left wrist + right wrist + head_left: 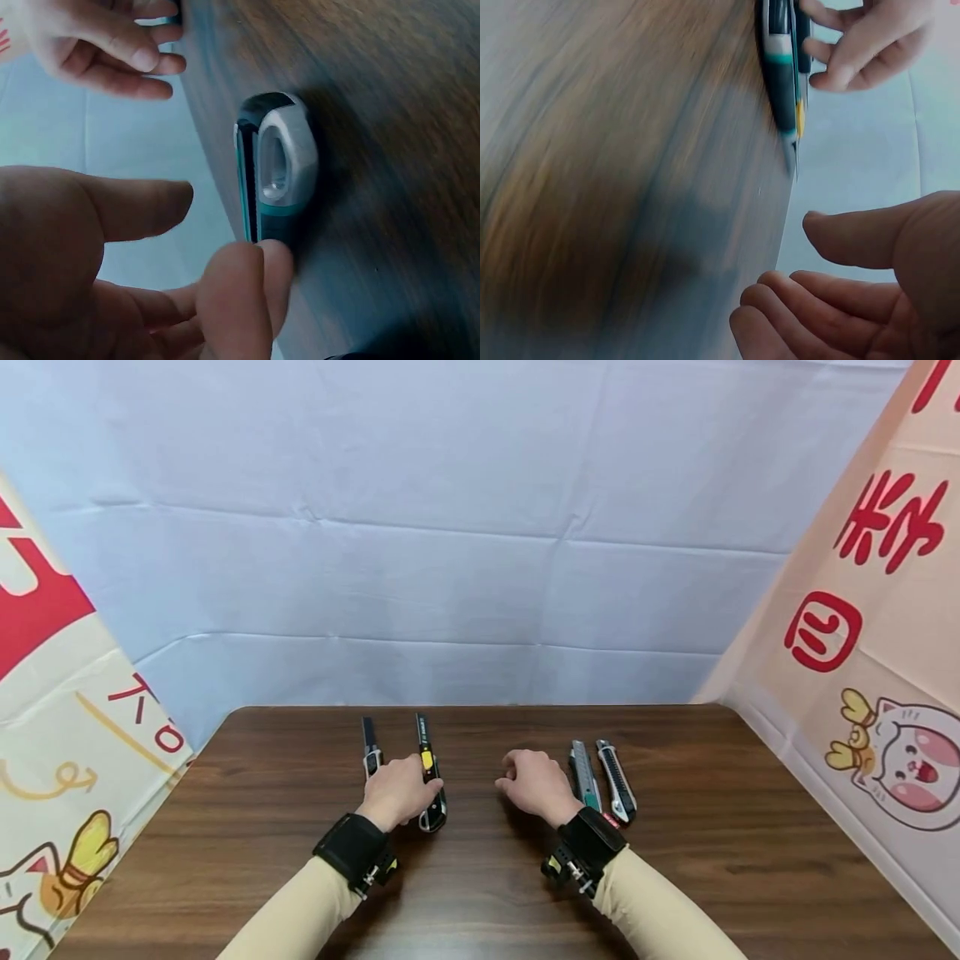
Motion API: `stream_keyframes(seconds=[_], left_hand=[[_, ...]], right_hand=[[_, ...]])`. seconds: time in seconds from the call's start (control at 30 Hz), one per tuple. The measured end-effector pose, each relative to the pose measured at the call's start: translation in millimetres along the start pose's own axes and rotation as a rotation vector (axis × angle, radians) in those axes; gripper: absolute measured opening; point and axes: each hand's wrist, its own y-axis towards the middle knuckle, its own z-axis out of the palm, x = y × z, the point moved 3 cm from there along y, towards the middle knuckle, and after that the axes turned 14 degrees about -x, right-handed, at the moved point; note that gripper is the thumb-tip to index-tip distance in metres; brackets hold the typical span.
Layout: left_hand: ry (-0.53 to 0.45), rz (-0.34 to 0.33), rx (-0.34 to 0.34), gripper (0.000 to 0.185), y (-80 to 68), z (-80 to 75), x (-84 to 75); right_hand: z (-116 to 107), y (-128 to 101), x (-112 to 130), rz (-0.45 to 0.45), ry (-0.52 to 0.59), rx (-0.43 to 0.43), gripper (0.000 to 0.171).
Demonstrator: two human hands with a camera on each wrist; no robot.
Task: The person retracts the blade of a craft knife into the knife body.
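1. Left printed cloth (45,752): pale, with red, yellow and cartoon motifs; hangs beside the worktop (480,893), which has a dark wood grain.
2. Left wrist strap (352,850): black, fastened over a pale yellow sleeve (292,902).
3. Dark-bladed utility knife (371,752): lies on the worktop, far end showing, lower part covered by the left grip.
4. Left grip (400,793), a bare hand: over the two left-hand knives, fingers bent, thumb apart from them, nothing held. Whether it touches either knife is hard to say from these angles.
5. Black-and-yellow utility knife (428,762): on the worktop, right beside the left grip; yellow slider near the middle, loop at the near end.
6. Right grip (536,783), a bare hand: above the worktop, just left of the right-hand pair; fingers loosely curved, thumb apart, holding nothing.
7. Grey-and-green utility knife (585,777): on the worktop, near end partly hidden by the right wrist strap (591,843).
8. Black-and-silver utility knife (617,783): next to item 7, tilted likewise, far end leaning left.
9. Right printed cloth (885,681): pale, with red characters and a cartoon cat.
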Motion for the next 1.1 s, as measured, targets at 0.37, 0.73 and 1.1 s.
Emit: stream_keyframes(seconds=[0.37,0.73,1.1], left_hand=[[0.237,0.035,-0.052,0.054,4.0,17.1,-9.2],[0.262,0.018,-0.148,0.054,8.1,24.4,-13.9],[0.205,-0.009,-0.127,0.048,10.6,24.9,-11.3]], right_hand=[[10.4,2.8,17.2,-0.021,0.025,0.032,0.030],[12.3,3.1,19.0,-0.006,0.034,0.043,0.032],[12.9,0.4,17.1,-0.011,0.055,0.036,0.029]])
